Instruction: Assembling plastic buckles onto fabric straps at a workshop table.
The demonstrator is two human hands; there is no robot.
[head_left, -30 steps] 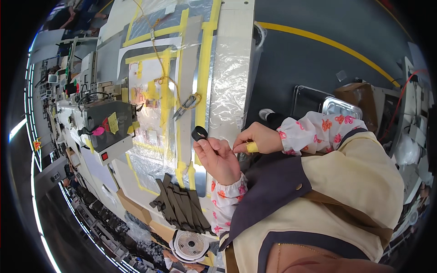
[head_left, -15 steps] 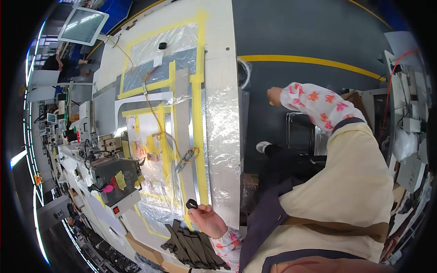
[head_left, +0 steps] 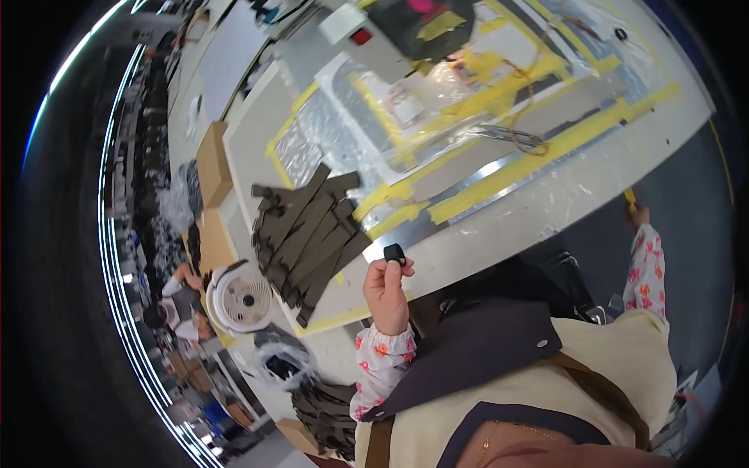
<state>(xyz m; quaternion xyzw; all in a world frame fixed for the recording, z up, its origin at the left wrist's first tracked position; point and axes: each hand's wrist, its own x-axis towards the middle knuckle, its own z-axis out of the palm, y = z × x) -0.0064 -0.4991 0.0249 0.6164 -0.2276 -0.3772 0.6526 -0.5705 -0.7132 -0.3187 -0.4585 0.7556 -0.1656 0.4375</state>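
Note:
Between the thumb and fingers of my left hand [head_left: 386,296] is a small black piece [head_left: 394,253] with rounded edges, held over the table's near edge. Just left of it a pile of dark olive webbing straps [head_left: 308,230] lies fanned out on the table. Far to the right, beyond the table edge, my right hand [head_left: 638,214] is closed on a slim yellow object [head_left: 630,196]; its kind is too small to make out. Metal snips [head_left: 499,134] tied to an orange cord [head_left: 529,93] rest on the taped table top.
Yellow tape and clear film cover much of the white table [head_left: 562,214]. A sewing machine [head_left: 417,31] stands at the far side. A white fan [head_left: 243,298], cardboard boxes [head_left: 212,165] and more straps [head_left: 324,413] are at left. Another black piece [head_left: 621,33] lies far right. Another person [head_left: 183,308] sits beyond.
My view has turned toward the left, bringing the strap pile and fan into the middle left. My left hand still holds the black piece, now beside the straps; my right hand stays out to the right.

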